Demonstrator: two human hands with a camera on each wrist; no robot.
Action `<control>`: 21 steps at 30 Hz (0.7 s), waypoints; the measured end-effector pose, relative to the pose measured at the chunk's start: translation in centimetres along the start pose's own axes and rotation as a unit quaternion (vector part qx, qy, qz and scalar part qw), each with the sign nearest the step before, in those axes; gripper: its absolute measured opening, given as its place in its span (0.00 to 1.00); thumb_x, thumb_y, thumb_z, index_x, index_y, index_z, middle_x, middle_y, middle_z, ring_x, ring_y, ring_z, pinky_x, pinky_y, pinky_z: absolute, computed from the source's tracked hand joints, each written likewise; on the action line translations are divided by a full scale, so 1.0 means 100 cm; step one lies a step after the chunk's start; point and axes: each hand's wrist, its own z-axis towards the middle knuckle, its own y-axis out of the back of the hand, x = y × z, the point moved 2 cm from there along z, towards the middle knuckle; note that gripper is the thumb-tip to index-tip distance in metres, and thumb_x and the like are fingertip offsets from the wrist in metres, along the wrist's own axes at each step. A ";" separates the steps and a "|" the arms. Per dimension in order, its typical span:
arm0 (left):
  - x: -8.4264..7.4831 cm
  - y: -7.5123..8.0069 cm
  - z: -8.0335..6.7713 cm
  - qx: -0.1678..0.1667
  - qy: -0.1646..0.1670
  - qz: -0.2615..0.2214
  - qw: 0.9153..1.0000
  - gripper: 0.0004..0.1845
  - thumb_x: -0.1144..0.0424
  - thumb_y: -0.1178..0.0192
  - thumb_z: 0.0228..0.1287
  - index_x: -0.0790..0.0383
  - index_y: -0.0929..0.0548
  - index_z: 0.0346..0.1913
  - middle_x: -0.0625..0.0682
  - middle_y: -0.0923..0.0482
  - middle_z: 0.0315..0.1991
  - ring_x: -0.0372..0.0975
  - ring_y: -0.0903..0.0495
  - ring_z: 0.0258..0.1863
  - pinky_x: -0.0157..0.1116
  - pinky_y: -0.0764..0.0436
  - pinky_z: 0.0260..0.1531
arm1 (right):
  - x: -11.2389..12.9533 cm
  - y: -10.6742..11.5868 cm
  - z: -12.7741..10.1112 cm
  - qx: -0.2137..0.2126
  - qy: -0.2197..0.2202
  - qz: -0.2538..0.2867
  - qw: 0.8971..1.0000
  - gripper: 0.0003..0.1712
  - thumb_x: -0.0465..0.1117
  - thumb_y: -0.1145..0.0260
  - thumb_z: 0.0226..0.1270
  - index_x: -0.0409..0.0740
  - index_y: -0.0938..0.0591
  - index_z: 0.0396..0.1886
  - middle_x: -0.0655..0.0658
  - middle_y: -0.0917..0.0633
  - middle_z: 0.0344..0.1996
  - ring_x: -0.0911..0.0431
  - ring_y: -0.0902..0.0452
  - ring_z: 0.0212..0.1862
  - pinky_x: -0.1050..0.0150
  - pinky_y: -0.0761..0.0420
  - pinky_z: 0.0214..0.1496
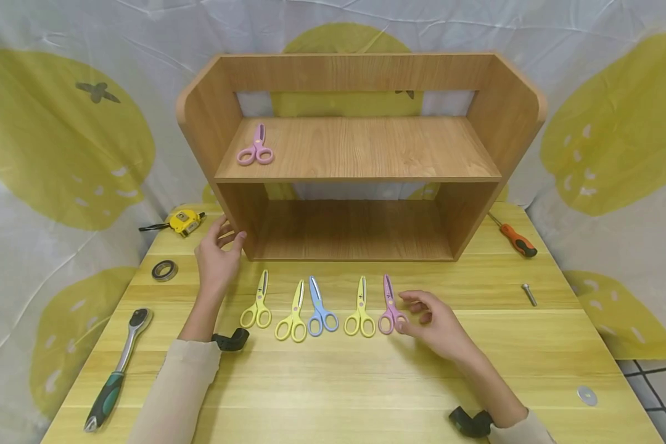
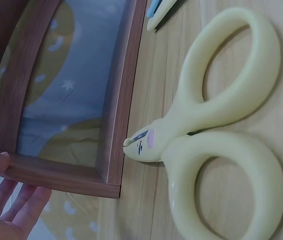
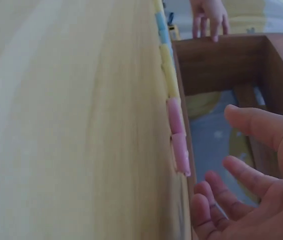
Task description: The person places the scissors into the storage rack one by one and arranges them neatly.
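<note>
My left hand holds the left side panel of a two-tier wooden shelf, thumb at the panel's front edge and fingers on its outer face. Nearest that hand lies a pair of yellow scissors. In the head view, the thumb of my right hand overlaps a handle loop of purple scissors; its fingers are spread and loosely bent, with nothing between them. Blue scissors and more yellow scissors lie in the same row, blades toward the shelf. Other purple scissors lie on the upper tier's left end.
On the table's left are a yellow tape measure, a bearing ring and a green-handled ratchet wrench. An orange screwdriver, a bolt and a round washer lie on the right. A lemon-print cloth hangs behind.
</note>
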 end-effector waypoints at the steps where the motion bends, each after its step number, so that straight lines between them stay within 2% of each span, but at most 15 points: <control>1: 0.000 0.000 0.000 0.000 0.000 0.001 1.000 0.28 0.59 0.34 0.71 0.49 0.25 0.72 0.58 0.17 0.61 0.50 0.13 0.56 0.48 0.15 0.57 | -0.001 0.000 0.000 -0.003 -0.001 -0.007 1.000 0.34 0.43 0.20 0.59 0.44 0.21 0.65 0.42 0.16 0.58 0.47 0.23 0.56 0.55 0.23 0.56; 9: 0.003 0.003 -0.001 -0.002 0.006 -0.002 1.000 0.27 0.59 0.33 0.71 0.50 0.24 0.71 0.59 0.15 0.59 0.50 0.13 0.55 0.45 0.14 0.56 | -0.014 -0.004 0.001 0.001 0.007 -0.009 1.000 0.37 0.40 0.18 0.56 0.41 0.21 0.65 0.42 0.17 0.58 0.50 0.26 0.52 0.65 0.25 0.48; 18: 0.004 0.003 0.000 -0.001 -0.008 0.001 1.000 0.26 0.60 0.32 0.70 0.50 0.22 0.70 0.58 0.13 0.55 0.48 0.12 0.53 0.45 0.14 0.55 | -0.019 -0.008 0.001 -0.009 0.018 -0.035 0.999 0.36 0.41 0.17 0.53 0.41 0.20 0.62 0.45 0.16 0.50 0.52 0.29 0.47 0.66 0.27 0.44; 21: 0.004 0.002 0.001 -0.006 -0.011 -0.001 1.000 0.25 0.61 0.32 0.69 0.51 0.21 0.68 0.59 0.12 0.54 0.49 0.11 0.52 0.41 0.13 0.53 | -0.019 -0.010 0.002 -0.016 0.030 -0.058 0.998 0.34 0.40 0.17 0.53 0.40 0.18 0.60 0.46 0.16 0.47 0.53 0.27 0.46 0.65 0.24 0.47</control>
